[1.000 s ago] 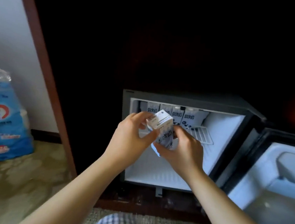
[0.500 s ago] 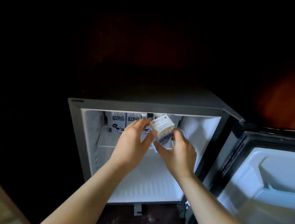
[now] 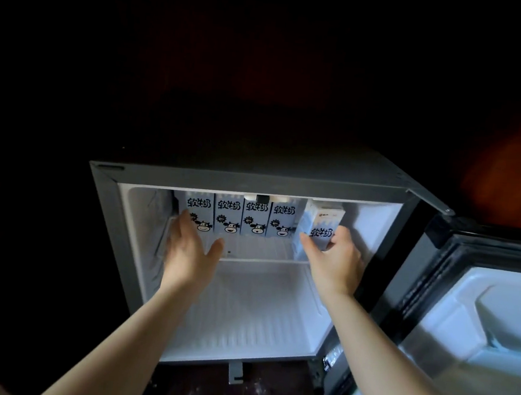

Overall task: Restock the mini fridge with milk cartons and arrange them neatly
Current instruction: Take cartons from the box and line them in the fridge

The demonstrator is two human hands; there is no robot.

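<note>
The mini fridge (image 3: 123, 235) stands open in a dark cabinet. On its upper wire shelf (image 3: 257, 250) several white-and-blue milk cartons (image 3: 256, 217) with cow faces stand upright in a row along the back. A further milk carton (image 3: 324, 225) stands at the right end of the row, turned a little. My right hand (image 3: 334, 259) grips this carton from the front, fingers curled round its sides. My left hand (image 3: 190, 248) is spread with straight fingers, its fingertips touching the leftmost carton (image 3: 199, 211).
The fridge door (image 3: 475, 320) hangs open to the right, with moulded white door bins. The lower fridge floor (image 3: 242, 321) is ribbed white plastic. Dark wooden cabinet surrounds the fridge on the left and above.
Both hands held one carton in front of the fridge. Now the carton stands at the right end of the shelf row in my right hand, and my left hand has moved to the leftmost carton.
</note>
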